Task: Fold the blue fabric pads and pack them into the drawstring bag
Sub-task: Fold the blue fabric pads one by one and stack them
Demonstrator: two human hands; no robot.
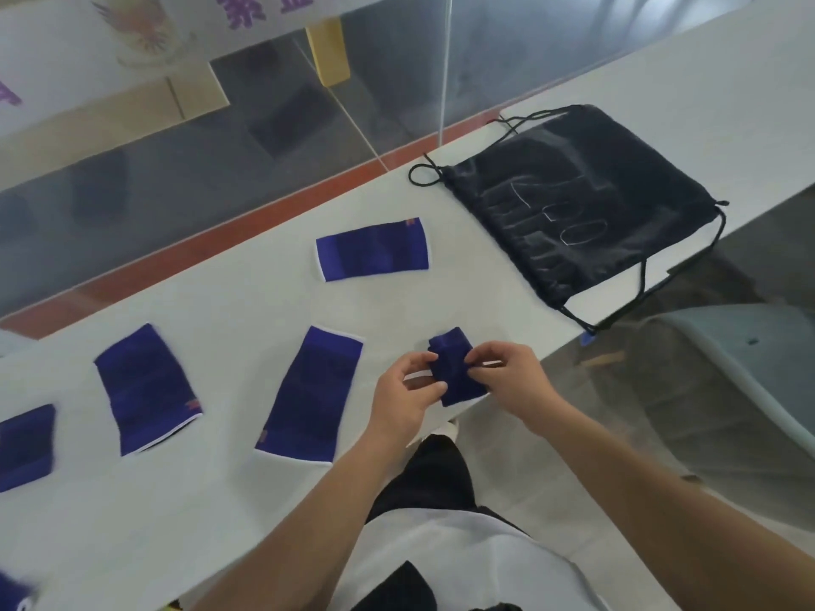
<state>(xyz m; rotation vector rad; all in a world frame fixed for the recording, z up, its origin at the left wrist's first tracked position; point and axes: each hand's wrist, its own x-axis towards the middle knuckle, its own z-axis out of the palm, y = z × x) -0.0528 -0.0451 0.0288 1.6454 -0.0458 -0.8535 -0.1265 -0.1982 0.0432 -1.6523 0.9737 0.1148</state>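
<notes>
Left hand (408, 392), right hand (507, 381) pinching pad (456, 388), bag (573, 205) (lettered)

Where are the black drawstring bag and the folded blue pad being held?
black drawstring bag (582, 205): head view, middle of its flat front.
folded blue pad (454, 370): head view, its exposed middle.

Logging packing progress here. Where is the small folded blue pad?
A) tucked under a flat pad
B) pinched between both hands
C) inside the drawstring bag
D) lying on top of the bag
B: the left hand and right hand both pinch the folded pad, and the drawstring bag lies flat, apart from it.
</notes>
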